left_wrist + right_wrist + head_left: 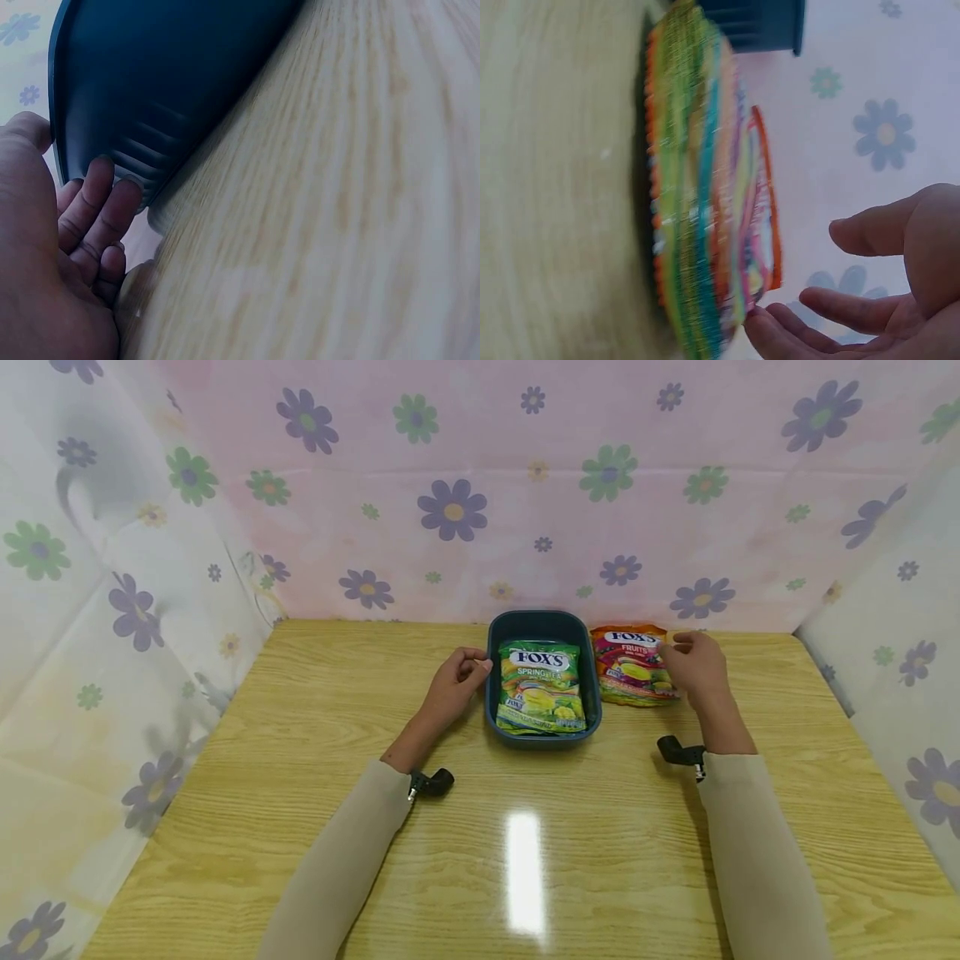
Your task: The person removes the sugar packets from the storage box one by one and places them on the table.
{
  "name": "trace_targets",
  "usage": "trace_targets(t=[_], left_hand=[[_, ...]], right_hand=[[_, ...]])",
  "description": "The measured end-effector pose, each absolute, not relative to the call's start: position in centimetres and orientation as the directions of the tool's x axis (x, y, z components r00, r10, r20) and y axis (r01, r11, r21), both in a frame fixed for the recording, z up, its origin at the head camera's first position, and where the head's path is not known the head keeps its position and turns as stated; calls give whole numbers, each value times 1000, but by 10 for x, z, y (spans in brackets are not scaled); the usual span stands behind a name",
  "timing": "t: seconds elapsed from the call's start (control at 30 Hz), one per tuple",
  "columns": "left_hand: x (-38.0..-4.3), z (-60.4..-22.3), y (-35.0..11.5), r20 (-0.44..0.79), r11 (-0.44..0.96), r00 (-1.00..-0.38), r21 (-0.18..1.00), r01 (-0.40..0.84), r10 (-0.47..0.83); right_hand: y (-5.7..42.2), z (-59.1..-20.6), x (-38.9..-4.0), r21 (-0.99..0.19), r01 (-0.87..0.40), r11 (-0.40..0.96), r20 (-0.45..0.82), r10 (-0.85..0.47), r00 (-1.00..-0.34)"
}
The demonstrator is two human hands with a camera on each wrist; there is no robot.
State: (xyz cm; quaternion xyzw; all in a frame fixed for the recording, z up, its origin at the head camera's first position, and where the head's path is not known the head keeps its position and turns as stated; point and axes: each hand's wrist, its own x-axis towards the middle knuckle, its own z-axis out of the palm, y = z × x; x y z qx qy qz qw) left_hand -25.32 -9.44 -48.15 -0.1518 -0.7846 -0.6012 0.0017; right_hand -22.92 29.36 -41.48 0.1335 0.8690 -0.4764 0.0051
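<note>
A dark blue plastic bin (pixel 543 742) stands at the back of the table, holding a green bag of Fox's Spring Tea candy (pixel 542 693). At its left side, my left hand (pixel 456 681) grips the rim, thumb at the edge and fingers against the ribbed outer wall (pixel 161 131). Right of the bin lies a red and orange bag of Fox's Fruits candy (pixel 630 664). My right hand (pixel 697 667) is at this bag's right edge, thumb and fingers apart. In the right wrist view, its fingertips (pixel 761 330) are right at the bag's side.
The wood-grain table (pixel 585 827) reaches back to a flowered cloth backdrop (pixel 495 452), with more cloth at both sides. Small black cameras (pixel 433 782) are strapped at both wrists.
</note>
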Motion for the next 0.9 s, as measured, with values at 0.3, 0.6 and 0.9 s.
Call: trace_targets(t=[0.3,0.6,0.9], left_hand=[[-253,-482,-95,186,232,-954,942,242,237],[-253,-482,-95,189,214,-953,946,241,237],[-253,-482,-95,188,224,-953,944,242,238]], right_hand=[[282,-393,-222,-837,158,524,-69,185,-980],[262,-373,-213,-835,79,545,-4,138,-990],[245,-355,-201,-833,23,552,13,61,-998]])
